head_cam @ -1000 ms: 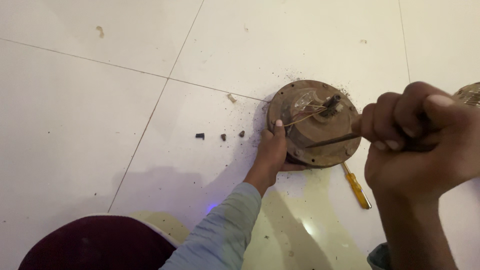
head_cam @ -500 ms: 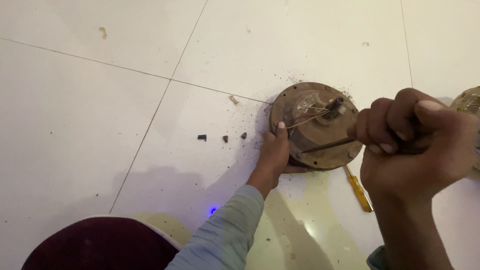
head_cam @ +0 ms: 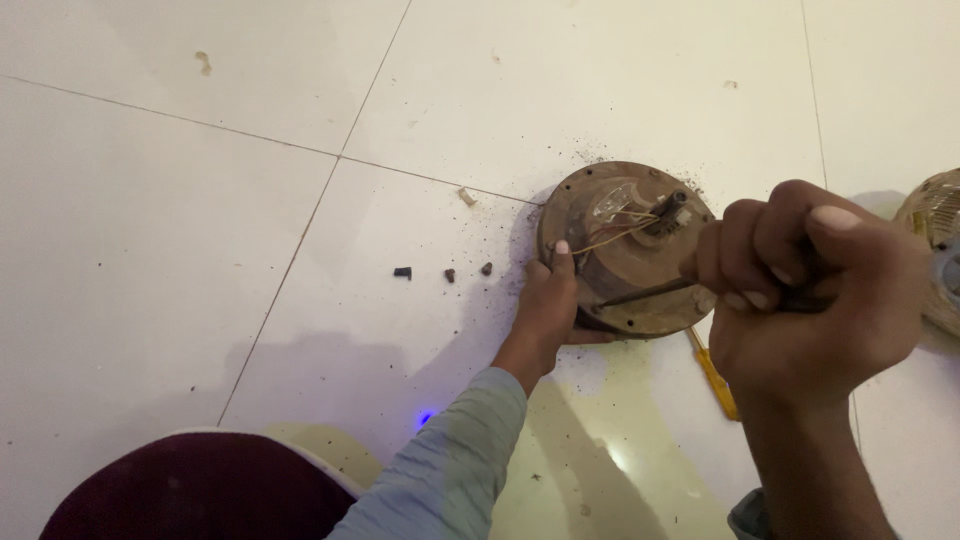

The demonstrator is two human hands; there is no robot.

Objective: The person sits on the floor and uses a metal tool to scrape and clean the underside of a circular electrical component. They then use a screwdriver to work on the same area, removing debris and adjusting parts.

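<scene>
A round, rusty brown fan motor housing [head_cam: 640, 268] lies on the white tiled floor, with a short shaft [head_cam: 668, 210] and thin wires coming out of its top. My left hand [head_cam: 550, 305] grips its left rim, thumb on the upper face. My right hand [head_cam: 815, 290] is closed in a fist around the handle of a dark metal tool [head_cam: 650, 291], whose thin shank reaches left across the housing's near edge.
A yellow-handled screwdriver [head_cam: 714, 377] lies on the floor below the housing. Three small dark bits [head_cam: 402, 272] sit left of it amid scattered dirt. Another rusty round part [head_cam: 935, 240] shows at the right edge. A dark red rounded shape [head_cam: 200, 495] fills the bottom left.
The view has shifted slightly. My right hand has moved a little lower and leftward with the tool; my left hand keeps its grip on the rim.
</scene>
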